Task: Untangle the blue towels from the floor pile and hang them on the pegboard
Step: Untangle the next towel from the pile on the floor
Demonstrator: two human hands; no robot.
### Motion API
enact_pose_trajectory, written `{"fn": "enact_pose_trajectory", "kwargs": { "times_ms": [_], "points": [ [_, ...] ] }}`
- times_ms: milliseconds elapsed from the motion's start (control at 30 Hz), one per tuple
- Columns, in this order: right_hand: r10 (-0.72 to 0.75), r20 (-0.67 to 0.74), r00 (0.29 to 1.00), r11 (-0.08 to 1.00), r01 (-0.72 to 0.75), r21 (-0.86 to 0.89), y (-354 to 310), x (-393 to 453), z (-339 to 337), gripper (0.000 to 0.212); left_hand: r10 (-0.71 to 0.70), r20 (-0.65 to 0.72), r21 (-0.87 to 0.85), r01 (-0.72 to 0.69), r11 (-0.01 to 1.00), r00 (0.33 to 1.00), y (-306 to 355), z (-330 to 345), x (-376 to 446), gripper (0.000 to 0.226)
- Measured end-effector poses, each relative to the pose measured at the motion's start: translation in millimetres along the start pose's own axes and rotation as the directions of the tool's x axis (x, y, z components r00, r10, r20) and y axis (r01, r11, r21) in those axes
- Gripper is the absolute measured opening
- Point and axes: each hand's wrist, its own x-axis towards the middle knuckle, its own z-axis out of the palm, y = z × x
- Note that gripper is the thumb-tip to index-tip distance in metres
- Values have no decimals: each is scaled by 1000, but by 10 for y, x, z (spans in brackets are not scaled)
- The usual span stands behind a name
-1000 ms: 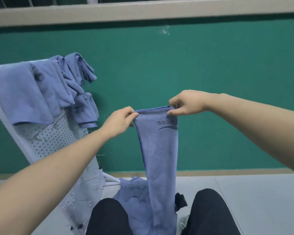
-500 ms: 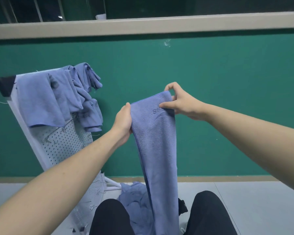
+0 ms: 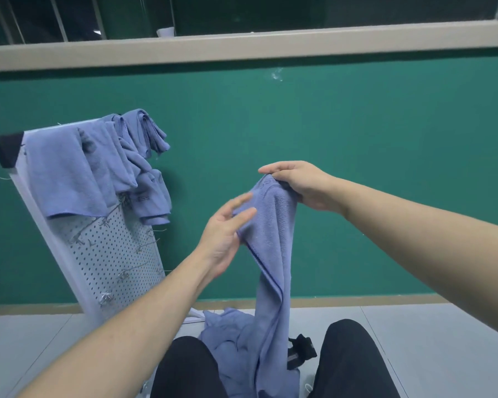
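Observation:
A long blue towel (image 3: 273,254) hangs in front of me, its lower end running down into the blue towel pile (image 3: 227,340) on the floor between my knees. My right hand (image 3: 302,185) grips the towel's top end from above. My left hand (image 3: 224,234) is just left of the towel with straight, blurred fingers that touch its left edge without gripping. The white pegboard (image 3: 112,254) leans against the green wall at the left. Several blue towels (image 3: 98,168) are draped over its top.
The green wall (image 3: 357,168) stands close behind the towel, with a beige ledge along its top. My knees in black trousers (image 3: 354,363) frame the pile. A small black object (image 3: 301,349) lies on the grey floor by my right knee. Metal hooks stick out of the pegboard.
My left hand has let go of the towel's top corner and dropped lower with its fingers spread. My right hand has bunched the top end and moved it to the right.

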Motion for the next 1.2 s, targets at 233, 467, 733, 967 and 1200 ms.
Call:
{"fn": "enact_pose_trajectory", "kwargs": {
  "times_ms": [233, 467, 733, 967, 1200],
  "points": [
    [-88, -79, 993, 984, 74, -161, 38, -82, -119, 36, 33, -39, 135, -28, 990, 999, 54, 110, 58, 35],
    [-170, -212, 962, 960, 113, -257, 116, -179, -198, 27, -59, 42, 196, 50, 979, 997, 231, 195, 125, 46],
    [-1, 216, 976, 995, -20, 95, 440, -388, -122, 82, -93, 34, 170, 86, 982, 995, 182, 177, 156, 79],
    [-120, 17, 993, 993, 120, -7, 645, -359, -48, 62, -111, -134, 194, 136, 972, 985, 213, -22, 189, 81],
    [-7, -60, 998, 1000, 6, -12, 543, -372, 153, 38, -276, -168, 7, 281, 960, 947, 153, -88, 127, 21]
  ]
}}
